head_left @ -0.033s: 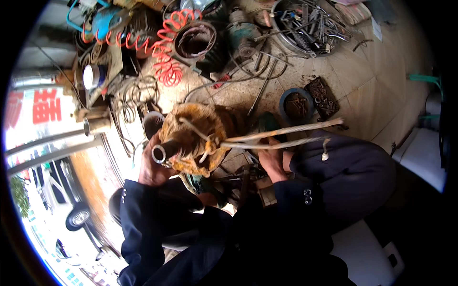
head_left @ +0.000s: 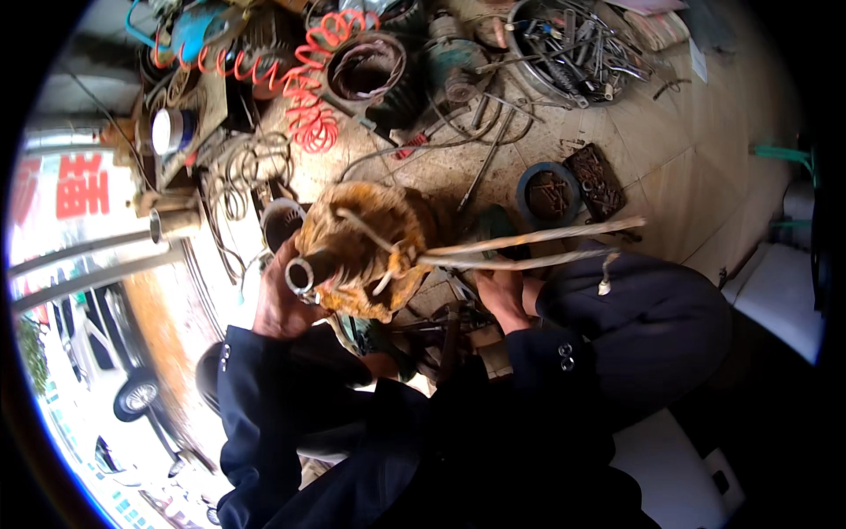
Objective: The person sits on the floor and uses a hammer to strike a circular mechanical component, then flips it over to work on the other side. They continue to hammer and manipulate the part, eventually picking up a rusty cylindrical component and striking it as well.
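A rusty, orange-brown round metal part (head_left: 374, 220) with a short pipe stub (head_left: 300, 275) hangs tilted between my knees. My left hand (head_left: 282, 295) is closed around its left side, beside the stub's open end. Two stiff, whitish-grey cables (head_left: 538, 237) are tied at the part's face and stick out to the right over my thigh. My right hand (head_left: 502, 291) is bent just below these cables, right of the part. Its fingers look curled, but their tips and whatever they hold are hidden.
Beyond the part stand a blue-grey bowl (head_left: 526, 196) of screws and a tray (head_left: 608, 210) of small hardware. A large basin (head_left: 520, 66) holds many tools. A coiled red hose (head_left: 310, 123), a round motor housing (head_left: 401, 75) and loose cables lie at far left and centre.
The rusty part has turned and shifted slightly, its pipe stub now a little farther right. Both hands keep their places on or beside it.
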The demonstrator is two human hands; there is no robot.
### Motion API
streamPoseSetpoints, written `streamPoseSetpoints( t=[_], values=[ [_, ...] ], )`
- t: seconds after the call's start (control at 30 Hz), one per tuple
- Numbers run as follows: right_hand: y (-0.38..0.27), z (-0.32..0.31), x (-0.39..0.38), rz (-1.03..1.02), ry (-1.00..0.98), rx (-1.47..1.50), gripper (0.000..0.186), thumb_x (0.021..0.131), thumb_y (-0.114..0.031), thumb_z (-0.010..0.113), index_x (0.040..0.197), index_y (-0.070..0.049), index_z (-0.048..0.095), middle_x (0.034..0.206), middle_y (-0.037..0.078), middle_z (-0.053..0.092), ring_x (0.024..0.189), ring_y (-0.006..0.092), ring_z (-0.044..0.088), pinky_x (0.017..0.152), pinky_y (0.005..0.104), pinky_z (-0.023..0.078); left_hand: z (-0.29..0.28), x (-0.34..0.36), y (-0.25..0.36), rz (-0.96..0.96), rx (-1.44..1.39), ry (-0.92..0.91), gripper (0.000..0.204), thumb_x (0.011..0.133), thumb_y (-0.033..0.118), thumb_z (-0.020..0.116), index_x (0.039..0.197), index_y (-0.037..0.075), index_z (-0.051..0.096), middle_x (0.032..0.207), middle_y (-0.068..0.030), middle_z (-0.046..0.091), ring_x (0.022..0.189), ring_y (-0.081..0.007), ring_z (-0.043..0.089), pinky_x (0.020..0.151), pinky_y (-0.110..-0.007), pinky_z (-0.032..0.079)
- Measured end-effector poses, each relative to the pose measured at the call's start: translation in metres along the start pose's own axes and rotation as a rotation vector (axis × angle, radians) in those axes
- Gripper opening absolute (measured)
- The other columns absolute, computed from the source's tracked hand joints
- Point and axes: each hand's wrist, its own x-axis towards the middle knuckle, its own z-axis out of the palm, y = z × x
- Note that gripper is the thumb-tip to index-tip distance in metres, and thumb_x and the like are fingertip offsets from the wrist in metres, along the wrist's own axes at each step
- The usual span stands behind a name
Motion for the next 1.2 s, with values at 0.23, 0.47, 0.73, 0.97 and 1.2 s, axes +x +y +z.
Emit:
streamPoseSetpoints(
  t=[0.23,0.47,0.73,0.97,1.2],
  values=[
    [0.005,0.046,-0.039,0.095,-0.555,-0.650,0.057,0.078,-0.047,0.078,0.107,0.002,0.075,0.108,0.029,0.073,0.103,0.0414,0.072,0.087,0.0498,0.056,-0.003,-0.019,0.012,0.270,0.738,0.125,0.102,0.058,0.011,0.095,0.147,-0.004,0.047,0.139,-0.0213,0.061,0.131,-0.0343,0.060,0.110,-0.038,0.049],
    [0.031,0.096,-0.064,0.010,-0.717,-0.736,0.053,0.076,-0.035,0.075,0.109,0.007,0.071,0.110,0.030,0.072,0.106,0.0452,0.069,0.087,0.0514,0.055,-0.018,-0.026,0.002,0.405,0.775,0.113,0.102,0.059,0.013,0.094,0.147,-0.004,0.045,0.139,-0.0238,0.058,0.127,-0.0368,0.060,0.106,-0.039,0.051],
    [-0.103,-0.042,-0.130,0.138,-0.901,-0.321,0.040,0.083,-0.025,0.075,0.103,0.008,0.065,0.072,0.010,0.065,0.068,0.0224,0.066,0.061,0.0399,0.051,-0.013,-0.013,0.002,0.548,0.727,0.035,0.108,0.064,0.028,0.092,0.150,-0.008,0.038,0.141,-0.0284,0.056,0.130,-0.0426,0.056,0.109,-0.042,0.048],
    [-0.179,-0.132,-0.228,-0.409,-0.791,-0.200,0.028,0.097,-0.019,0.067,0.109,0.005,0.062,0.087,0.011,0.068,0.078,0.0154,0.066,0.071,0.0345,0.052,-0.020,-0.032,0.007,0.312,0.324,-0.029,0.132,0.072,0.032,0.097,0.162,-0.005,0.009,0.165,-0.0269,0.021,0.156,-0.0346,0.015,0.128,-0.042,0.020],
    [-0.156,-0.125,-0.247,-0.459,-0.039,0.065,0.019,0.102,-0.016,0.063,0.098,0.002,0.060,0.067,0.004,0.062,0.058,0.0128,0.058,0.055,0.0314,0.048,0.034,-0.037,0.031,0.611,0.605,0.356,0.133,0.059,0.052,0.097,0.159,0.000,0.026,0.159,-0.0347,0.026,0.147,-0.0524,0.028,0.121,-0.058,0.028]
  ],
)
